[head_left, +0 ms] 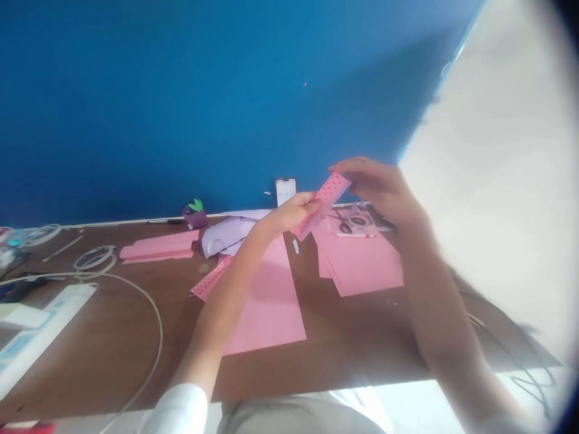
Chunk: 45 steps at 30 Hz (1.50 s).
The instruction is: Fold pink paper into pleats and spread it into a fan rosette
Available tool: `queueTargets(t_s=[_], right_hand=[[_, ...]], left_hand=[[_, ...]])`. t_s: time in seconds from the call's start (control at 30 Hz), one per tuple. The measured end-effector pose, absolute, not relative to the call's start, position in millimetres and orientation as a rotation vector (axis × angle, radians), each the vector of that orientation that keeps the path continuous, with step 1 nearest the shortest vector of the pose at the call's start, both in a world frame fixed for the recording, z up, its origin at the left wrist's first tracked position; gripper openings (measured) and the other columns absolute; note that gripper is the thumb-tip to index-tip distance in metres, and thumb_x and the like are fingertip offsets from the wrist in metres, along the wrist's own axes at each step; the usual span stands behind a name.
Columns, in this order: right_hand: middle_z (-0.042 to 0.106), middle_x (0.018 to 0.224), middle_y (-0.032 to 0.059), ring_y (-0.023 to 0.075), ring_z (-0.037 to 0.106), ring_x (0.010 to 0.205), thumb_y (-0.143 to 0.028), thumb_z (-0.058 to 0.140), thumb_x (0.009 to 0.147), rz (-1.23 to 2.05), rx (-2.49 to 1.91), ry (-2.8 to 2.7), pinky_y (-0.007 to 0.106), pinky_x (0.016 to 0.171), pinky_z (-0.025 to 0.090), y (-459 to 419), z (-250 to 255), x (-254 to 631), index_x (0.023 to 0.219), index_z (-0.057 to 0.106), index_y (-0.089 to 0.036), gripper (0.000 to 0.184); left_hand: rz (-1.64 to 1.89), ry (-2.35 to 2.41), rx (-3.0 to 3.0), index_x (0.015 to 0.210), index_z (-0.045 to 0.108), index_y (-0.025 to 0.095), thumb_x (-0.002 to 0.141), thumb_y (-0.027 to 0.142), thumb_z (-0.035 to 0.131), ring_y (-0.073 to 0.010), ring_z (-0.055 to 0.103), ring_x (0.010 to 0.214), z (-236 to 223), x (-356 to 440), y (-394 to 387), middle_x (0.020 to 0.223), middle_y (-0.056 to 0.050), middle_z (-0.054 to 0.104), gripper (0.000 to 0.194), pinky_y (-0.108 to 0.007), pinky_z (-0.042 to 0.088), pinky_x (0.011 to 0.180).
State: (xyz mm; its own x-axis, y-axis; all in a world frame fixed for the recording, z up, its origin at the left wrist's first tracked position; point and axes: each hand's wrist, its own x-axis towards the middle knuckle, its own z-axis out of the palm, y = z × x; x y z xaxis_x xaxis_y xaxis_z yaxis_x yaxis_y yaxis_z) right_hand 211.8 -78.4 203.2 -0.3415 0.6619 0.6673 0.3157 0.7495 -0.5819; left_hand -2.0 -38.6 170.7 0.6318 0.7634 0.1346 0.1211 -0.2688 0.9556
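A folded-looking pink paper strip (332, 190) with a pattern of small dark red marks is held up over the table, tilted with its far end to the upper right. My left hand (296, 211) grips its lower part between thumb and fingers. At the upper end, my right hand (371, 181) is closed about the strip's edge, its fingertips partly blurred. Beneath my left forearm lies a large pink paper sheet (271, 301), with another patterned pink strip (210, 280) beside it, partly covered by the arm.
Scissors (346, 226) and a white-and-red pen (356, 235) lie on pink sheets (366, 265) at right. Lilac paper (226, 235), folded pink paper (158, 247) and a purple pot (194, 214) are left. A phone (285, 191) leans on the blue wall. A white cable (158, 325) crosses the table.
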Motion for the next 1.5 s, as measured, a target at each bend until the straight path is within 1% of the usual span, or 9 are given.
queueTargets(t_s=[0.13,0.4,0.6,0.87,1.0,1.1,1.23,1.33,1.5], right_hand=[[0.062,0.126,0.002,0.0247,0.058,0.113,-0.015,0.057,0.085,0.346,-0.76,-2.037,0.038,0.088,0.047,-77,203,210,0.103,0.072,-0.034,0.03],[0.068,0.11,0.0044,0.02,0.062,0.099,-0.029,0.061,0.089,0.385,-0.814,-2.078,0.034,0.083,0.048,-73,201,209,0.097,0.071,-0.029,0.012],[0.07,0.1,0.0035,0.0235,0.065,0.092,-0.042,0.067,0.084,0.484,-0.889,-1.967,0.039,0.082,0.052,-69,198,205,0.084,0.071,-0.028,0.014],[0.069,0.088,0.0024,0.0177,0.066,0.077,-0.039,0.077,0.077,0.68,-0.837,-1.732,0.034,0.07,0.056,-64,194,197,0.081,0.065,-0.024,0.019],[0.068,0.082,-0.0001,0.015,0.065,0.071,-0.035,0.079,0.076,0.737,-0.803,-1.683,0.03,0.065,0.055,-66,196,195,0.098,0.061,-0.025,0.03],[0.067,0.079,-0.0014,0.0115,0.062,0.066,-0.031,0.078,0.078,0.729,-0.803,-1.663,0.025,0.062,0.053,-66,196,195,0.11,0.059,-0.023,0.039],[0.066,0.075,-0.0014,0.01,0.059,0.062,-0.03,0.078,0.077,0.675,-0.855,-1.653,0.023,0.058,0.052,-65,195,196,0.106,0.063,-0.022,0.034],[0.067,0.076,-0.0002,0.0106,0.06,0.063,-0.031,0.078,0.078,0.677,-0.841,-1.661,0.023,0.059,0.052,-63,193,197,0.1,0.065,-0.02,0.028],[0.07,0.077,0.0016,0.012,0.064,0.065,-0.036,0.071,0.084,0.806,-0.886,-1.731,0.026,0.064,0.054,-61,193,200,0.105,0.065,-0.02,0.027]], left_hand=[[0.707,0.706,1.783,0.097,0.061,0.014,0.091,0.036,0.053,-0.0157,0.061,0.08,172,-4,-38,0.088,-0.006,0.065,0.024,-0.03,0.048,0.076],[0.645,0.649,1.734,0.091,0.057,0.015,0.091,0.038,0.052,-0.0115,0.051,0.063,172,-4,-40,0.07,-0.001,0.052,0.024,-0.028,0.045,0.066],[0.606,0.601,1.766,0.097,0.053,0.016,0.091,0.056,0.048,-0.0087,0.043,0.061,173,1,-47,0.07,0.001,0.044,0.041,-0.023,0.041,0.06],[0.672,0.607,1.812,0.118,0.05,0.016,0.093,0.038,0.052,-0.0079,0.048,0.065,165,2,-41,0.082,-0.001,0.052,0.033,-0.023,0.043,0.063],[0.609,0.584,1.822,0.128,0.045,0.018,0.093,0.031,0.051,-0.0086,0.056,0.067,164,2,-41,0.089,-0.003,0.06,0.038,-0.025,0.046,0.066],[0.596,0.56,1.827,0.124,0.049,0.015,0.095,0.035,0.049,-0.0094,0.059,0.066,168,2,-44,0.091,-0.006,0.063,0.035,-0.026,0.048,0.067],[0.568,0.553,1.795,0.12,0.051,0.012,0.096,0.048,0.042,-0.0111,0.061,0.063,171,2,-46,0.092,-0.01,0.066,0.044,-0.027,0.048,0.062],[0.596,0.587,1.772,0.117,0.053,0.012,0.094,0.052,0.044,-0.0103,0.06,0.063,172,2,-44,0.089,-0.009,0.066,0.047,-0.026,0.048,0.063],[0.606,0.589,1.797,0.108,0.057,0.011,0.093,0.053,0.046,-0.0078,0.053,0.062,168,4,-40,0.079,-0.005,0.061,0.046,-0.022,0.044,0.059]])
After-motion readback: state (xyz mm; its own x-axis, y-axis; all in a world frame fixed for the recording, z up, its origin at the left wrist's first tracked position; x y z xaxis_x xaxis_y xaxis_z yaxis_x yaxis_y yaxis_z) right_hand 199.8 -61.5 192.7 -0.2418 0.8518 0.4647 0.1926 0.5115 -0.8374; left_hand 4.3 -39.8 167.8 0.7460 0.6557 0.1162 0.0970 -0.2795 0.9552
